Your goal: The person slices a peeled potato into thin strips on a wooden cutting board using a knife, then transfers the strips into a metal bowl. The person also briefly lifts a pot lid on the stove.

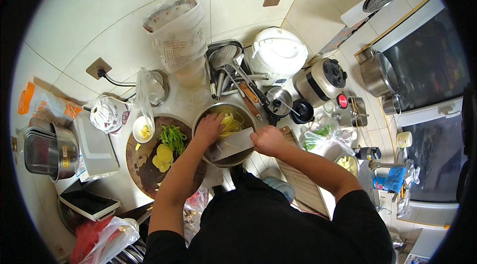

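In front of me is a stainless steel bowl (248, 111) holding pale yellow shreds (231, 124). My right hand (270, 141) grips the handle of a cleaver (231, 146), whose broad blade lies tilted down into the bowl. Inside the bowl, my left hand (209, 128) touches the shreds with fingers bent; whether it grips any of them is hidden. On the round wooden chopping board (143, 163) to the left lie green pepper strips (172, 138) and several yellow slices, apparently potato (162, 157). A small white bowl (138, 135) with chopped yellowish bits stands at the board's edge.
Behind the bowl, a rack of utensils (223, 59) stands beside a white rice cooker (279, 55). Further right are a blender base (320, 79) and a bag of green vegetables (320, 133). A grey-white appliance (97, 148) borders the left side. Another bowl (348, 163) holds pale pieces.
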`<action>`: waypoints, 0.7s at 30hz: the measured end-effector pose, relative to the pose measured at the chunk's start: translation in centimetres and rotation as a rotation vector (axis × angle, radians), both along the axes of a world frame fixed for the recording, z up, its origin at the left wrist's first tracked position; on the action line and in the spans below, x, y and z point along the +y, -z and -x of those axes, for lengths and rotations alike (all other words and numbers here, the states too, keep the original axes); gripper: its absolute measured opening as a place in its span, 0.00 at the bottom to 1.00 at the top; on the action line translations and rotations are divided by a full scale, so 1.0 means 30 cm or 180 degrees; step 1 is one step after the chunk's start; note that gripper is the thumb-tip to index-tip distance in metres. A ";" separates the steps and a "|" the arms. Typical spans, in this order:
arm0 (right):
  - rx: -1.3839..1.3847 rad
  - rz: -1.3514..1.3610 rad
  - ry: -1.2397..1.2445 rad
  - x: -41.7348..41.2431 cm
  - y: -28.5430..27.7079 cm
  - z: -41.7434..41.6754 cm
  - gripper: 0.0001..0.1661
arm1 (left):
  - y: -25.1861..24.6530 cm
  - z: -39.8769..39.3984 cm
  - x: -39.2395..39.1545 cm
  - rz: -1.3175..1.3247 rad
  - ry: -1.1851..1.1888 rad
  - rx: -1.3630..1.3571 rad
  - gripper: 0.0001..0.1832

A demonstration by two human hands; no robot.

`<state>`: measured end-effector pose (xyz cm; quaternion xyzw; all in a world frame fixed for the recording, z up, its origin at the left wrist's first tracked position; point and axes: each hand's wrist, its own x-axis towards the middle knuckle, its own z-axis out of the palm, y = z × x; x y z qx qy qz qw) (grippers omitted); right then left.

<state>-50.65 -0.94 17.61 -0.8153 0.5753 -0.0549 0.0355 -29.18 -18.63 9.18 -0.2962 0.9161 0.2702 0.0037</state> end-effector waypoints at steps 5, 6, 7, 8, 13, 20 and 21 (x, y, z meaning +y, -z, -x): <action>-0.0027 -0.0222 0.0295 -0.008 0.030 0.042 0.15 | -0.089 -0.025 0.049 -0.0266 0.0267 0.1298 0.25; -0.0017 -0.0234 0.0351 -0.013 0.037 0.042 0.15 | -0.128 -0.038 0.070 -0.0182 0.0562 0.1303 0.26; 0.0001 -0.0241 0.0410 -0.019 0.038 0.041 0.16 | -0.158 -0.046 0.088 -0.0095 0.0860 0.1313 0.26; -0.0013 -0.0268 0.0444 -0.019 0.039 0.039 0.16 | -0.170 -0.055 0.105 -0.0009 0.1164 0.1321 0.27; 0.0139 -0.0354 0.0728 -0.066 -0.039 0.029 0.18 | -0.145 -0.104 0.144 -0.0967 0.0898 0.1350 0.30; 0.0590 -0.0150 0.0895 -0.010 -0.132 0.106 0.21 | -0.096 -0.226 0.111 -0.0201 0.0834 0.0894 0.27; 0.0595 -0.0113 0.0982 0.009 -0.142 0.107 0.21 | -0.083 -0.234 0.112 0.0108 0.0883 0.0720 0.26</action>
